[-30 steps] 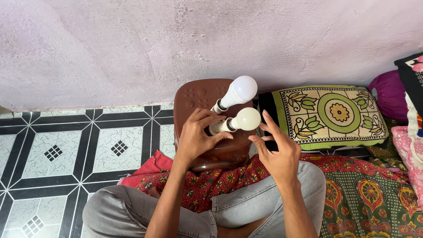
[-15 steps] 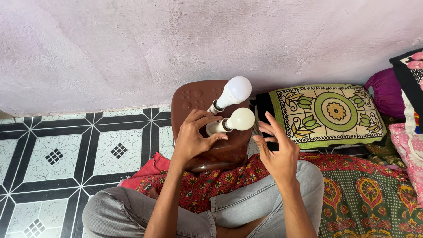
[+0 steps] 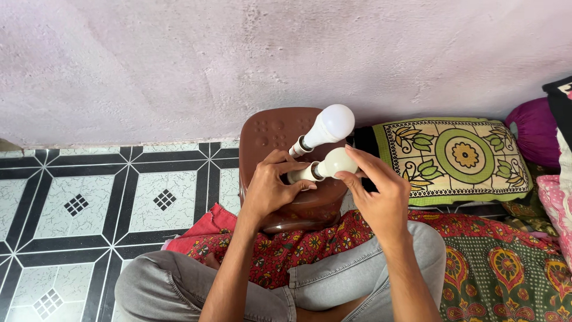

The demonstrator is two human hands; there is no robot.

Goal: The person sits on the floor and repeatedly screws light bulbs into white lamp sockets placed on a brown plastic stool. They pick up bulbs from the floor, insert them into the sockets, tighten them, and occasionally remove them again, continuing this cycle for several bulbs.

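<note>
Sitting cross-legged, I face a brown plastic stool (image 3: 271,134) set against the pink wall (image 3: 238,53), on the black-and-white tiled floor (image 3: 89,197). My left hand (image 3: 268,189) is curled shut around the white base of the nearer bulb (image 3: 333,164), thumb and fingers pinching it over the stool's front edge. My right hand (image 3: 378,197) closes on the same bulb's round globe from the right, fingertips pressed against the frosted surface. The bulb lies nearly level, globe pointing right, held just above the stool's seat. A second white bulb (image 3: 328,126) lies tilted on the stool's right rear corner, its globe jutting past the edge toward the wall; whether it touches the held bulb I cannot tell. A red floral cloth (image 3: 280,253) lies under my knees by the stool's front. To the right lies a green-and-cream patterned pillow (image 3: 459,158), then a purple cushion (image 3: 533,131) at the far right.
</note>
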